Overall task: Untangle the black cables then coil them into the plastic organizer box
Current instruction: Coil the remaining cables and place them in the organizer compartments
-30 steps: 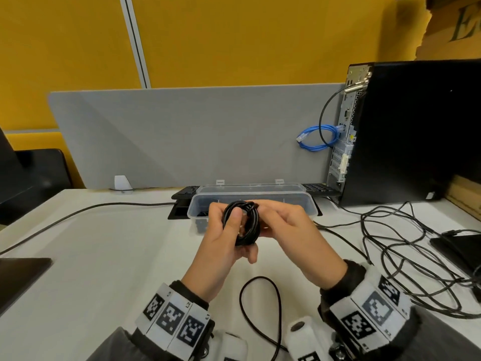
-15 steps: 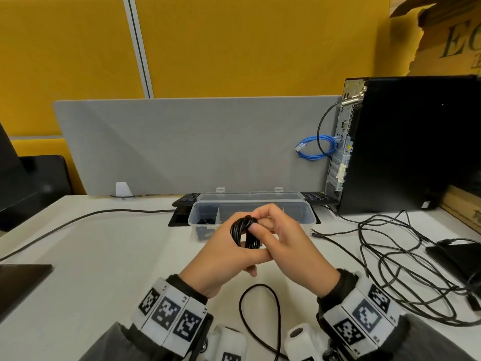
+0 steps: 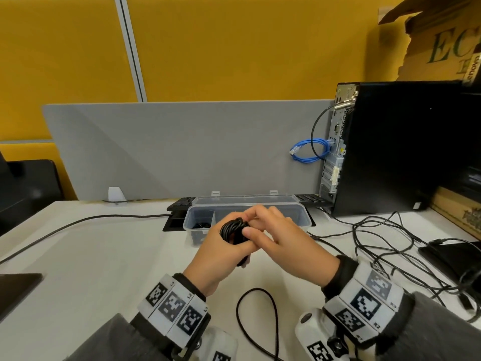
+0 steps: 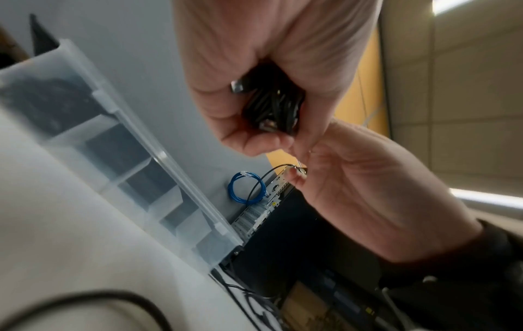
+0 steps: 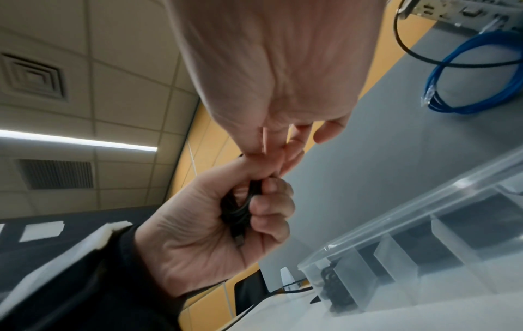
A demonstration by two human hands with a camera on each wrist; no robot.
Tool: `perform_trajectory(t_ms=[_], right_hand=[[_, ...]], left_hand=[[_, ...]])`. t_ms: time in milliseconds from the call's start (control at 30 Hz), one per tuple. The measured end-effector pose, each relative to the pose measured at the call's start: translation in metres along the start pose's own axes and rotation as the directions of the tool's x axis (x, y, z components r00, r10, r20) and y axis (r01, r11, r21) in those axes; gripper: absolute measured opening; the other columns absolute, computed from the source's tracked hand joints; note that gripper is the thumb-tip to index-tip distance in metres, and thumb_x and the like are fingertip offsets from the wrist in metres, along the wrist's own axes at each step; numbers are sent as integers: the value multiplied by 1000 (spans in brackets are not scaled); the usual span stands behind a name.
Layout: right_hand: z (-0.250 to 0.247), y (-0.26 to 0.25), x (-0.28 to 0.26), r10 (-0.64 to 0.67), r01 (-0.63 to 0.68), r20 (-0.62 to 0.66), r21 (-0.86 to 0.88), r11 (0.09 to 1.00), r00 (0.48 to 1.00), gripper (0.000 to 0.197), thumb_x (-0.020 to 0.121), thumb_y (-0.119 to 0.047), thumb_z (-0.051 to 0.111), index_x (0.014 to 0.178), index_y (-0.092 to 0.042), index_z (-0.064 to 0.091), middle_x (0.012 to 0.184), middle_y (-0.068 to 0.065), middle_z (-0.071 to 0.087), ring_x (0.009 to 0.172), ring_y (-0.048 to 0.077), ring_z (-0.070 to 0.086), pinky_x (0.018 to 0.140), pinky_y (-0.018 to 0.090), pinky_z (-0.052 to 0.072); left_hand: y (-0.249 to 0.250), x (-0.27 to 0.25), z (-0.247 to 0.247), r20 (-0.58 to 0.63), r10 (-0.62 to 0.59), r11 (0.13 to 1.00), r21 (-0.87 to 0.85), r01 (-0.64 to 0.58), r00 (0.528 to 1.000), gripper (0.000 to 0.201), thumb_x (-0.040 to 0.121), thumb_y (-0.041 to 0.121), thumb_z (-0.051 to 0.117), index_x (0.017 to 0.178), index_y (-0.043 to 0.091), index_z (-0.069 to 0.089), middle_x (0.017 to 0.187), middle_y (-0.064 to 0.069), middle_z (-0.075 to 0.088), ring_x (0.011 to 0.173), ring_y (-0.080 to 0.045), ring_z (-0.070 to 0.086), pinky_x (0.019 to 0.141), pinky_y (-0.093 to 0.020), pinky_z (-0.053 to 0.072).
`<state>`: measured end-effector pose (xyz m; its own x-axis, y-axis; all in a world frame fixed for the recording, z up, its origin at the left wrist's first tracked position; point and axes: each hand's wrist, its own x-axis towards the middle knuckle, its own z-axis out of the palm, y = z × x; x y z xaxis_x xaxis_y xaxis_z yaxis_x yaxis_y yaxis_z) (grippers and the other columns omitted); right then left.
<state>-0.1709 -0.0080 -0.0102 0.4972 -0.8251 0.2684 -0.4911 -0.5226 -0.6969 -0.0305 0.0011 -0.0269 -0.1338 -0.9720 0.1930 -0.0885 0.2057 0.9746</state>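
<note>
Head view showed writing only on the cardboard (image 3: 442, 48) above the PC (image 3: 406, 149): green letters "EC", cut off at the frame edge, and a "Lenovo" tag beside them. Compared with half a second before, the coil (image 3: 232, 230) sat more hidden between the hands, the right thumb had come across its front, and the hands had dropped slightly toward the near wall of the box (image 3: 307, 225). The left hand (image 3: 221, 259) had its fingers curled round the black coil, gripping it in the fist; the left wrist view showed a metal plug end poking out of the bundle (image 4: 273, 100) against the palm. The right hand (image 3: 283, 246) pinched the top of the coil with thumb and fingertips, the other fingers loosely bent; in the right wrist view its fingertips (image 5: 283, 154) met the left thumb just above the coil (image 5: 240, 210). The coil was held in the air just in front of the box, whose lid stood open; a dark cable already lay in the box's leftmost compartment. A loose loop (image 3: 256, 316) of black cable lay on the desk (image 3: 91, 256) nearer than the box, below the hands, and tangled cables (image 3: 390, 246) spread right of the box.
</note>
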Motion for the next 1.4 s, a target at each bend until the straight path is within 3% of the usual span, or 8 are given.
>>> perform_trajectory(t_ms=[233,367,533,767,967,1200,1300,1400], right_hand=[[2,12,59,27,-5,-56,360,933,998,22,89,-7,59,110,-3,62,67,2,64,55,10,53,53,13,44],[6,25,105,108,-72,-137,243,967,985,19,89,-9,60,104,2,65,68,0,65,47,-6,55,52,8,45],[24,49,141,134,-151,-88,-236,960,987,23,89,-19,60,105,-4,68,100,18,70,94,28,64,84,34,50],[54,67,147,286,-198,96,-517,833,953,33,91,-28,57,114,-6,49,103,15,61,100,33,59,80,37,46],[49,57,145,233,98,250,-851,515,940,32,100,-27,39,124,-14,55,119,13,55,115,29,47,88,39,40],[-3,29,105,55,-38,32,-387,921,998,26,93,-11,38,90,-17,63,79,-5,60,68,12,56,64,26,45],[-9,17,63,314,-49,506,-469,882,803,21,95,-22,41,98,-18,62,79,-4,57,59,10,51,47,16,40],[10,19,23,530,48,613,-679,732,586,35,89,-47,52,101,-14,56,75,-3,55,54,10,48,48,19,36]], left_hand=[[-1,47,-15,-27,-108,991,70,110,994,27,70,-4,55,95,-2,64,53,-6,51,32,-12,35,36,-16,28],[-16,70,-45,-98,-161,969,172,176,982,42,80,8,66,118,7,49,87,-4,65,72,-13,63,61,-23,49],[-33,67,-79,-122,-135,869,462,176,983,33,79,11,71,104,16,50,91,1,56,83,-12,55,80,-23,47],[-50,72,-83,-24,-72,723,687,69,997,9,84,15,66,89,12,73,82,0,70,68,2,56,57,1,40],[-53,73,-85,-25,-64,738,672,64,998,8,83,17,68,86,14,74,73,8,66,66,2,57,56,0,41],[-51,72,-85,-16,-34,713,700,36,999,10,87,15,63,94,16,70,89,5,68,75,4,57,65,-1,43],[-46,68,-85,-68,19,692,721,36,998,15,87,14,61,101,18,67,103,1,64,90,-8,59,84,-17,46],[-28,55,-70,-51,103,651,758,-29,993,16,89,17,58,104,18,66,104,1,60,91,-9,57,80,-14,42]])
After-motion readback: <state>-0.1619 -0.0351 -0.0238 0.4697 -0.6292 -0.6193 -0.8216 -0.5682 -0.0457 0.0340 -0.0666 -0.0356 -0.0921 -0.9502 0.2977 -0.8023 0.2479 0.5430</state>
